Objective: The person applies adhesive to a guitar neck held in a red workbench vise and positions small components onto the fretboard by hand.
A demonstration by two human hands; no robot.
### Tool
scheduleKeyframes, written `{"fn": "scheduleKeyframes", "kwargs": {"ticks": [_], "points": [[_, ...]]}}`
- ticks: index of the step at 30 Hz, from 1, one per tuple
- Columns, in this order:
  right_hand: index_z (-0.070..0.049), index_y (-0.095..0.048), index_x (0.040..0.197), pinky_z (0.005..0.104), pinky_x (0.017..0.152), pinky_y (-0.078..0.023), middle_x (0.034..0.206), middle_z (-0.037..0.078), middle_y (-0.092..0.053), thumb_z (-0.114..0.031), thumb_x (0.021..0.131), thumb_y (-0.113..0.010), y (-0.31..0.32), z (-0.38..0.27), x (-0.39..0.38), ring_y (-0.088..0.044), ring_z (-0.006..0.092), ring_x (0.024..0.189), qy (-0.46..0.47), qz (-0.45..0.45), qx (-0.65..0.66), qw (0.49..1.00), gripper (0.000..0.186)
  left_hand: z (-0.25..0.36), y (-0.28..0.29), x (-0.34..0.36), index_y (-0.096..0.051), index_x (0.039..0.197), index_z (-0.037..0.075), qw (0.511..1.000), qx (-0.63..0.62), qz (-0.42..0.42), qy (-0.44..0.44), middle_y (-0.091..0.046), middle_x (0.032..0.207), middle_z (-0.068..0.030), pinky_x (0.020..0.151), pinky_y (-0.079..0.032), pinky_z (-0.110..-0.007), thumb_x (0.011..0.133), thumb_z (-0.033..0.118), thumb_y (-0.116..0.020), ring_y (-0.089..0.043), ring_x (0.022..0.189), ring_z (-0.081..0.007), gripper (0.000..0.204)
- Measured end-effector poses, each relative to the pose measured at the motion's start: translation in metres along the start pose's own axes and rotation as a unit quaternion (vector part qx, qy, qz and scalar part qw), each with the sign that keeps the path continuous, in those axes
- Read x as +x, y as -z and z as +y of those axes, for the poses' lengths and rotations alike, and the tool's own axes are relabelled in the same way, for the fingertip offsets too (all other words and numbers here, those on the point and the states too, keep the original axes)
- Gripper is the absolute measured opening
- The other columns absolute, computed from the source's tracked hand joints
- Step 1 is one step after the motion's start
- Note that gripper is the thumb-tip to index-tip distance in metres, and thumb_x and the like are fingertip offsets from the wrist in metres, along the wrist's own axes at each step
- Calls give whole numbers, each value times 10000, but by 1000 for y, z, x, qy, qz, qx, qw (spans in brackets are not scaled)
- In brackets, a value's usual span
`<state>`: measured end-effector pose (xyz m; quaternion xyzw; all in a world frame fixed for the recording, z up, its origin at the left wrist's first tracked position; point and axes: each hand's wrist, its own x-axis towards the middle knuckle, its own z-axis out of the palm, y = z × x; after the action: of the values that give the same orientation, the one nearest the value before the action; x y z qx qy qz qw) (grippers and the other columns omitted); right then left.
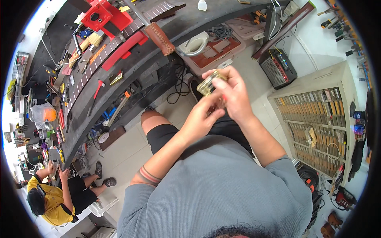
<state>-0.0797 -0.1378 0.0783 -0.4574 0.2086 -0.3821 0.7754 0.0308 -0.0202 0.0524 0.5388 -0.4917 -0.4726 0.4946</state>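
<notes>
In front of my body, my right hand [235, 93] grips a small gold-and-dark flat packet [207, 84], its thumb pressed on the face. Just below it, my left hand [204, 117] has its fingers curled together close to the right palm. A speck of red shows between the two hands, and motion blur hides what the left fingers hold. On the bench edge lies a similar gold-coloured packet [116, 78], next to a red-headed hammer [96, 92].
A curved dark workbench [85, 123] carries a red vise [104, 18], a guitar neck, brushes and tools. To the right stand an amplifier [278, 68] and a cabinet [313, 85] with rows of wooden-handled tools. At lower left a person in yellow [57, 202] works at the bench.
</notes>
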Motion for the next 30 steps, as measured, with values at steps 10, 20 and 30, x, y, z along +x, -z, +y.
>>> {"fn": "scheduleKeyframes", "kwargs": {"ticks": [10, 20, 30], "points": [[-31, -596, 1166, 448, 993, -628, 969, 122, -704, -210, 1149, -516, 53, 6, 23, -718, 266, 863, -117, -9, 409, 905, 198, -2, 20, -31, -582, 1245, 17, 987, -154, -29, 28, -556, 882, -28, 737, -437, -297, 1059, 227, -551, -530, 786, -132, 283], [-31, -612, 1163, 475, 1054, -633, 1140, 198, -782, -371, 1191, -484, 21, 10, 0, -778, 369, 1148, -168, 120, 303, 930, 365, 44, 0, -5, -618, 1306, 5, 991, -62, 44, 112, -543, 681, 40, 533, -370, -232, 1170, 339, -575, -477, 570, -49, 364], [-23, -548, 1188, 452, 1022, -648, 1173, 251, -768, -377, 1183, -512, 15, 10, -6, -773, 369, 1152, -127, 128, 235, 955, 356, 37, -6, 3, -665, 1277, 0, 986, -66, 44, 147, -522, 700, 46, 529, -384, -258, 1158, 312, -592, -477, 595, -41, 342]]}}
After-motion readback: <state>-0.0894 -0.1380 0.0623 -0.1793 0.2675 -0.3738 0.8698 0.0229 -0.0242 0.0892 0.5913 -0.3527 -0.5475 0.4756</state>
